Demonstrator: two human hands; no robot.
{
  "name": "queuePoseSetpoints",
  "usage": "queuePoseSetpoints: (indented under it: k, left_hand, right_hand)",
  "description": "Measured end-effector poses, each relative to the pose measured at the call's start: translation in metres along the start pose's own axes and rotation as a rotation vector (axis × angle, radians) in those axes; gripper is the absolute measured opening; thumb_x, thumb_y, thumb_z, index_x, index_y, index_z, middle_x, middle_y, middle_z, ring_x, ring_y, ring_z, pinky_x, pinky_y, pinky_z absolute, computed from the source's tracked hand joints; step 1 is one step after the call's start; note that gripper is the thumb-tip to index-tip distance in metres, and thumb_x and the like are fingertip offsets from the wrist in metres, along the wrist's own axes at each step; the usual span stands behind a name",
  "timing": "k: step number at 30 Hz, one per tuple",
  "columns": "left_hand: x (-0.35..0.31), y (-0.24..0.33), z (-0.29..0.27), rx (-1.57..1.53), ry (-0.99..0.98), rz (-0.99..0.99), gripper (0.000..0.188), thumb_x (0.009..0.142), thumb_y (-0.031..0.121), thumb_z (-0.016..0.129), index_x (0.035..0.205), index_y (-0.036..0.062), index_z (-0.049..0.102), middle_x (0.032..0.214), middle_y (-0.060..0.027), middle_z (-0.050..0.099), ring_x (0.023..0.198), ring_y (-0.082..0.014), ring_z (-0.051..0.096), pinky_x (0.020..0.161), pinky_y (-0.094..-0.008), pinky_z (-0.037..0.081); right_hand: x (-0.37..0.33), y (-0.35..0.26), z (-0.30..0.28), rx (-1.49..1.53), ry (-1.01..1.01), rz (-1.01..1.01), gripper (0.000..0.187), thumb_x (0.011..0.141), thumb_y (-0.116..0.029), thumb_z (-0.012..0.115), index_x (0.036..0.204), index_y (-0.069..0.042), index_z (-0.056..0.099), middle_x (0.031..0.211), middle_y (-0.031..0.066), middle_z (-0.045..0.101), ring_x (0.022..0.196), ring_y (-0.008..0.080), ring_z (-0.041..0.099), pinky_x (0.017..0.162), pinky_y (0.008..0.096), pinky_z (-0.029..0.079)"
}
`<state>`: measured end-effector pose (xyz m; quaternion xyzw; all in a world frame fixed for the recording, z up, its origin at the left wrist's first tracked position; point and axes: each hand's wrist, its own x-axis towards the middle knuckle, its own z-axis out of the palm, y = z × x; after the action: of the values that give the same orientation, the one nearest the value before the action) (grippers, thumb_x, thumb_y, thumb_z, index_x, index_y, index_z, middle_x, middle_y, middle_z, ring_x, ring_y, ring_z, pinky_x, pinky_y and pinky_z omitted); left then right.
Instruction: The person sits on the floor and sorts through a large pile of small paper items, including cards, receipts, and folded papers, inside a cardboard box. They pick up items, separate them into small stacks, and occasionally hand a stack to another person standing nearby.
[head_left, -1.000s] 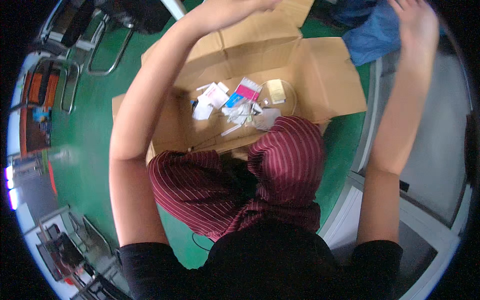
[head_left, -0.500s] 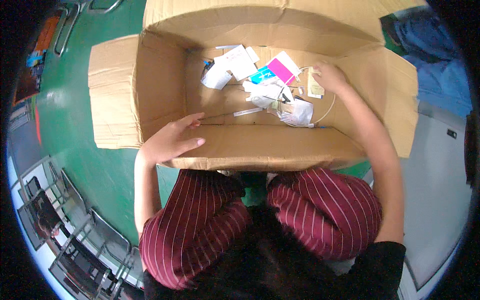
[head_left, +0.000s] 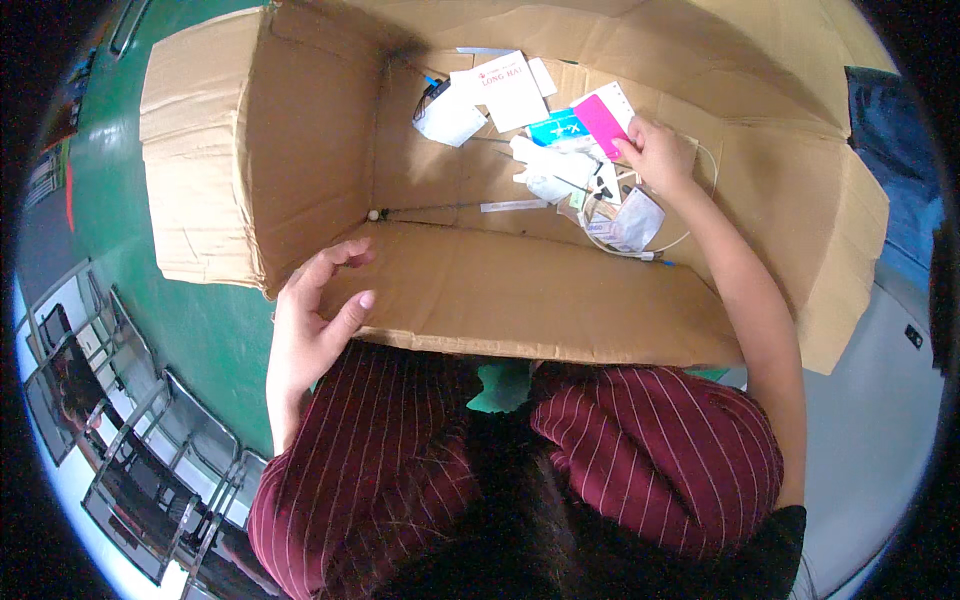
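Note:
A cardboard box [head_left: 470, 275] stands in front of my knees with its flaps folded out. My right hand [head_left: 660, 158] reaches into it, thumb and fingers closed on the right edge of a bright pink card [head_left: 597, 118]. Against that card lie a white sheet [head_left: 612, 97] and a blue card [head_left: 556, 128]. Below are crumpled white paper [head_left: 550, 170], a pale cable [head_left: 712, 180] and a small white packet [head_left: 638, 220]. My left hand [head_left: 318, 305] hovers by the near left corner of the box, fingers apart and holding nothing.
Farther left inside the box are white papers [head_left: 512, 92] and a dark cable bundle [head_left: 432, 95]. A white strip [head_left: 515, 206] lies near the front wall. Metal-framed chairs [head_left: 195, 420] stand to the left on the green floor [head_left: 205, 340]; blue fabric [head_left: 890, 170] shows at right.
My right hand has shifted from the cable and pale paper on the right to the pink card and closed on it. My left hand stays near the box's left corner. The view has shifted slightly.

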<state>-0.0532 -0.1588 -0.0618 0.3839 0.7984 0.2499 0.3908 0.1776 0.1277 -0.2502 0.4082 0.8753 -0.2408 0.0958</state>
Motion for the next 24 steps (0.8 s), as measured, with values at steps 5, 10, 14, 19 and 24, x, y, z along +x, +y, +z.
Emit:
queuePoseSetpoints:
  k: [5,10,14,19,24]
  left_hand:
    - [0.003,0.004,0.005,0.129,0.01,0.025,0.035,0.067,0.011,0.06,0.1,0.0025,0.051,0.093,-0.0127,0.057,0.091,-0.026,0.053,0.08,-0.0329,0.039]
    - [0.006,0.009,0.005,0.307,-0.036,0.076,0.036,0.067,0.013,0.061,0.101,0.0035,0.051,0.093,-0.0134,0.056,0.09,-0.0274,0.053,0.078,-0.0338,0.04]
    - [0.009,0.011,0.004,0.23,-0.087,0.045,0.038,0.068,0.013,0.061,0.102,0.002,0.05,0.095,-0.0141,0.055,0.091,-0.0266,0.053,0.079,-0.0337,0.04]
    - [0.019,0.016,0.011,-0.052,-0.195,0.119,0.038,0.072,0.014,0.06,0.106,-0.0002,0.048,0.095,-0.0128,0.055,0.092,-0.0199,0.051,0.08,-0.0303,0.039]
    - [0.039,0.021,0.044,-0.693,-0.286,-0.043,0.03,0.08,0.015,0.053,0.106,0.0018,0.046,0.097,-0.0068,0.053,0.09,-0.0109,0.048,0.079,-0.0249,0.038]
  right_hand:
    - [0.017,-0.012,0.017,-0.071,0.165,0.062,0.035,0.064,-0.034,0.064,0.08,-0.005,0.056,0.074,0.0122,0.058,0.073,0.0285,0.057,0.064,0.0382,0.044]
    - [0.038,0.007,0.009,0.227,-0.14,0.054,0.033,0.068,-0.027,0.063,0.085,0.001,0.057,0.076,0.0107,0.06,0.07,0.023,0.058,0.064,0.0336,0.045]
    - [0.037,0.009,-0.02,0.683,-0.217,0.073,0.026,0.075,-0.021,0.058,0.093,-0.001,0.055,0.079,0.0054,0.059,0.069,0.0119,0.056,0.062,0.0269,0.045]
    - [0.013,-0.021,-0.035,0.976,-0.388,-0.003,0.028,0.079,-0.026,0.054,0.096,-0.003,0.056,0.079,0.0034,0.059,0.069,0.0091,0.055,0.063,0.0244,0.045]
    - [-0.055,-0.129,-0.059,1.239,-0.562,-0.211,0.026,0.085,-0.027,0.044,0.089,-0.003,0.054,0.071,0.0017,0.056,0.063,0.0085,0.052,0.058,0.0241,0.043]
